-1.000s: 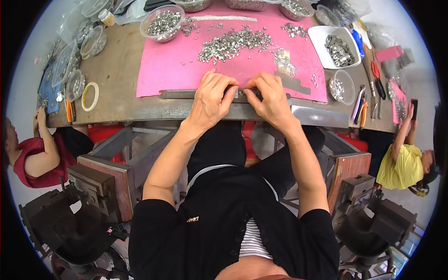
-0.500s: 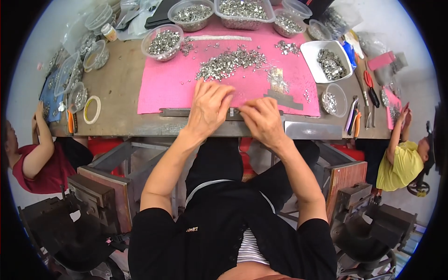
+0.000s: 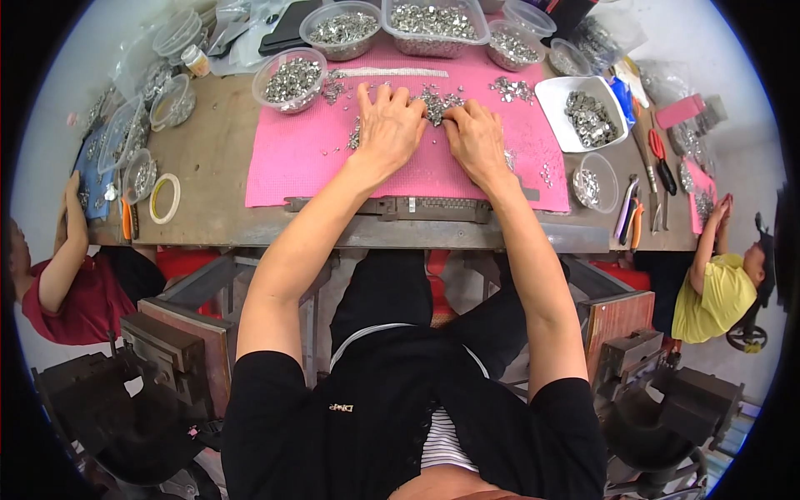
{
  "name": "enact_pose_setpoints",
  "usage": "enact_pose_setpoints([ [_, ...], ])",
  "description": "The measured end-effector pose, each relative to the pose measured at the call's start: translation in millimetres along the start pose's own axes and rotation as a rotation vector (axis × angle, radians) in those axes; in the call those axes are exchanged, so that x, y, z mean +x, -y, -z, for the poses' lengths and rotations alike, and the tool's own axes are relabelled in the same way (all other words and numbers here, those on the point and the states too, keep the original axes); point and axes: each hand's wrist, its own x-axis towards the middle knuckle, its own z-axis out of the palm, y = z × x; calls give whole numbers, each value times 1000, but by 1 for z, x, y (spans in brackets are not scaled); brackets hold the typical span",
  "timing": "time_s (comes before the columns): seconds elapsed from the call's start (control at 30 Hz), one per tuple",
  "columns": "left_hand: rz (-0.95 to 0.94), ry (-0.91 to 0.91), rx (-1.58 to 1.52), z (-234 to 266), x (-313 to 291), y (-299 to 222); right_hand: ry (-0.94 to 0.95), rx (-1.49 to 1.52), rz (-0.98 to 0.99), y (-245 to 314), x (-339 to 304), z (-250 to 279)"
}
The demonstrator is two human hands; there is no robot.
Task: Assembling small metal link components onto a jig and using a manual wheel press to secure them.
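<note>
My left hand (image 3: 390, 132) reaches over the pink mat (image 3: 292, 158), fingers spread and bent down into a pile of small shiny metal pieces (image 3: 435, 104). Just right of it, my right hand (image 3: 479, 146) touches the other side of that pile, thumb apart from the bent fingers. Part of the pile lies hidden under both hands, and I see nothing gripped in either. Nearer to me, along the bench's front edge, lies a long dark metal bar fixture (image 3: 429, 207) with a row of small pieces in its slot.
Clear tubs of metal pieces, among them a round one (image 3: 291, 81) and a rectangular one (image 3: 435, 29), line the back. A white tray (image 3: 546, 108), small cup (image 3: 612, 183) and pliers (image 3: 635, 221) are at right; a tape roll (image 3: 165, 198) lies left. Co-workers sit at both sides.
Both hands have moved forward from the metal bar fixture at the front edge to the pile on the mat. Their fingers have spread, and the fixture now shows uncovered.
</note>
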Motion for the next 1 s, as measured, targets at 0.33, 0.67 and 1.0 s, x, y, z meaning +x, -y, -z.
enact_pose_setpoints([
  [0.33,42,31,-78,-1,-2,8,100,51,-102,-1,2,2],
  [0.67,26,66,-53,2,1,3,138,405,-164,18,-31,51],
  [1.0,-108,-34,-4,-12,6,13,111,389,45,53,-76,62],
])
